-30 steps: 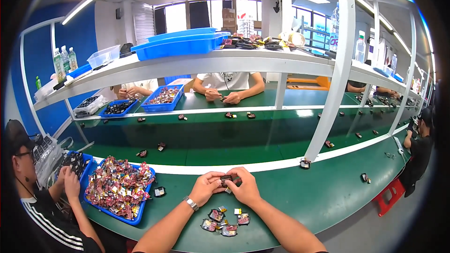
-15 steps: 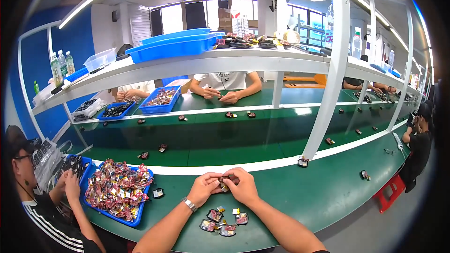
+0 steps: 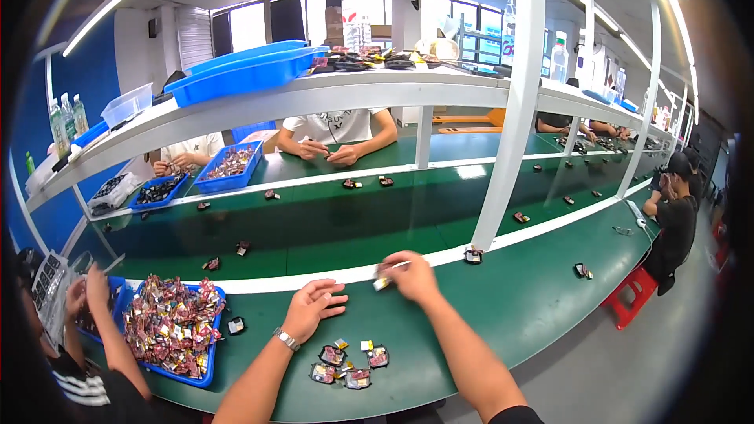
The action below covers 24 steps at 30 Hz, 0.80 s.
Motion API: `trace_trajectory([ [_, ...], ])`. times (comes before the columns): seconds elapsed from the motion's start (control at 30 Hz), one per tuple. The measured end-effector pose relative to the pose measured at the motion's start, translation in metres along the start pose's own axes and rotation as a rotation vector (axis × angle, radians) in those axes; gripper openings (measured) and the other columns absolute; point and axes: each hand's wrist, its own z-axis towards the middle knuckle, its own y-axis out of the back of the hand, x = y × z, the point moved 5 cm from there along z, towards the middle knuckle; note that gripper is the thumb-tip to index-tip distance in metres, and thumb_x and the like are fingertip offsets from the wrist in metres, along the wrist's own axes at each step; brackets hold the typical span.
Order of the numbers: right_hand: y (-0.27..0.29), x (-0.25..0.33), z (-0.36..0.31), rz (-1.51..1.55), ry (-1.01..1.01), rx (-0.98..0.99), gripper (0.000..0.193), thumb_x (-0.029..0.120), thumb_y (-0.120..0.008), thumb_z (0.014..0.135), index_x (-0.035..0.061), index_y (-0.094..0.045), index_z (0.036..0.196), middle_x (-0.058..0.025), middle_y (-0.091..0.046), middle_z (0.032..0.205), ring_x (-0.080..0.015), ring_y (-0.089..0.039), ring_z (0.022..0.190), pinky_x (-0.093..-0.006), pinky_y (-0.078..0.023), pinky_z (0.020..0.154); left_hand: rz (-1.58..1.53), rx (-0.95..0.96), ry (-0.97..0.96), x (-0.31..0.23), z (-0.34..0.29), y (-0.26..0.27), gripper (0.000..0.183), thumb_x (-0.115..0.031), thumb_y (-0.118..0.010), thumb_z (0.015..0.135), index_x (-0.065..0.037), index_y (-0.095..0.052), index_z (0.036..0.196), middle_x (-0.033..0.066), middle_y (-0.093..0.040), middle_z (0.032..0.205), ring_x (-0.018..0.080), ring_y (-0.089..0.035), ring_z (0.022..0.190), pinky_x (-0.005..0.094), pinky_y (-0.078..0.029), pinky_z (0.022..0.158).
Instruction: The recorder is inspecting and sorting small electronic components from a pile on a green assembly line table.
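Observation:
My right hand (image 3: 414, 278) pinches a small electronic module (image 3: 382, 283) with a white and yellow battery, slightly blurred, over the bench near the white rail. To its left, my left hand (image 3: 312, 312) is empty, its fingers apart above the green bench. A wristwatch circles that wrist. Between my forearms lies a small group of similar modules (image 3: 358, 378), black-rimmed with reddish boards and battery pouches. A blue bin (image 3: 206, 377) heaped with red-and-white circuit boards stands to the left of my left arm, and a single black module (image 3: 236, 326) rests beside it.
Beyond the white rail (image 3: 353, 275), a sunken green belt (image 3: 330, 235) carries scattered modules. A white post (image 3: 506, 133) and overhead shelf (image 3: 338, 102) with blue trays rise ahead. One module (image 3: 473, 256) sits by the post's foot. A co-worker's hands (image 3: 86, 290) are at far left.
My hands have come apart. The left has opened and let go; the right has carried the module rightward and away from it. The whole view has shifted, moving the scene left.

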Motion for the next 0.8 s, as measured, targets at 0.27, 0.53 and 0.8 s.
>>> trace_trajectory([
  [0.27, 0.104, -0.039, 0.006, -0.679, -0.081, -0.509, 0.021, 0.013, -0.072, 0.077, 0.0009, -0.068, 0.094, -0.0140, -0.070, 0.091, -0.0289, -0.067, 0.082, -0.0388, -0.052, 0.080, 0.038, 0.125, -0.025, 0.003, 0.013, -0.008, 0.024, -0.007, -0.051, 0.096, 0.003, -0.052, 0.118, 0.0212, -0.058, 0.122, 0.0287, -0.063, 0.107, 0.0376, -0.056, 0.090],
  [0.53, -0.019, 0.038, -0.054, -0.690, -0.029, 0.766, 0.031, 0.031, -0.080, 0.072, 0.0047, -0.070, 0.085, -0.0047, -0.069, 0.075, -0.0170, -0.064, 0.070, -0.0299, -0.050, 0.066, 0.083, 0.062, -0.056, 0.003, 0.009, 0.003, 0.023, -0.006, -0.051, 0.095, 0.004, -0.053, 0.116, 0.0192, -0.061, 0.117, 0.0261, -0.065, 0.102, 0.0340, -0.057, 0.085],
  [0.8, -0.044, 0.036, -0.083, -0.776, -0.006, 1.088, 0.021, 0.020, -0.078, 0.071, 0.0055, -0.066, 0.080, -0.0068, -0.066, 0.075, -0.0189, -0.064, 0.074, -0.0331, -0.049, 0.066, 0.156, 0.117, -0.039, 0.000, 0.008, -0.007, 0.024, -0.004, -0.054, 0.093, 0.003, -0.056, 0.116, 0.0174, -0.065, 0.112, 0.0226, -0.066, 0.097, 0.0326, -0.056, 0.080],
])
